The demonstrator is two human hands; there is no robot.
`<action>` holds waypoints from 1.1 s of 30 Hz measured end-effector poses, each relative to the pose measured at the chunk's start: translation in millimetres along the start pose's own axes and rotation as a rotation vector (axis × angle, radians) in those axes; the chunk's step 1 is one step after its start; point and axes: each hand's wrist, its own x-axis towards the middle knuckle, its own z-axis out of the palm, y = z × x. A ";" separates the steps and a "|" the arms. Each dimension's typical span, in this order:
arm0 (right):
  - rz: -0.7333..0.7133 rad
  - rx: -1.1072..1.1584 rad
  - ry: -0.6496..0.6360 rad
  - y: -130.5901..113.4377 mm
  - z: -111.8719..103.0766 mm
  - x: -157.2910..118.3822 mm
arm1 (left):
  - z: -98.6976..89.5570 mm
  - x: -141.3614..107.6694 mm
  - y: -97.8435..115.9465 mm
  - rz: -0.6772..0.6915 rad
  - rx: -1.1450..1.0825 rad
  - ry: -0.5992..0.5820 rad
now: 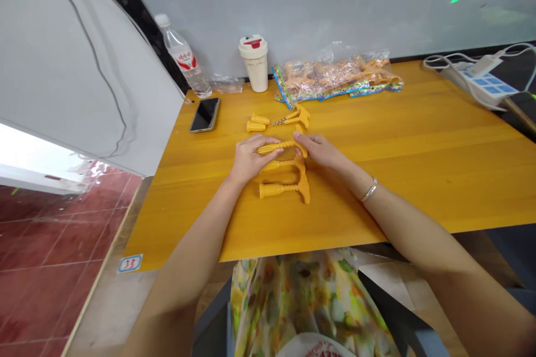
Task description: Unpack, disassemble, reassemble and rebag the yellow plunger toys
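Held level just above the table is a yellow plastic toy pickaxe (pixel 285 145) with a twisted shaft, a ribbed handle and a curved head. My left hand (pixel 248 159) pinches its handle end between thumb and fingers. At the head end, the fingers of my right hand (pixel 319 148) are closed on it. Two similar yellow toy pickaxes lie nearer to me, one partly behind my left fingers and another toy pickaxe (pixel 278 189) in full sight. Beyond my hands are loose yellow handle pieces (pixel 256 126), a small metal chain (pixel 278 122) and yellow heads (pixel 301 117).
Along the back of the wooden table (pixel 397 178) stand a water bottle (pixel 184 58) and a lidded cup (pixel 255 67). A phone (pixel 205 115) lies at left, plastic bags of orange pieces (pixel 335 78) behind, and a power strip (pixel 488 82) with white cables at right.
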 end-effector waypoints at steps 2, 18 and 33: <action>0.037 0.040 0.000 0.4 1.0 0.9 | 1.3 -0.1 1.3 -0.005 0.000 -0.007; -0.244 -0.987 -0.184 -1.2 0.9 -7.7 | -5.8 1.2 -22.9 -0.482 0.008 0.028; -0.446 -0.835 0.220 52.8 -34.1 37.6 | -20.0 6.5 -10.2 -0.349 0.013 -0.410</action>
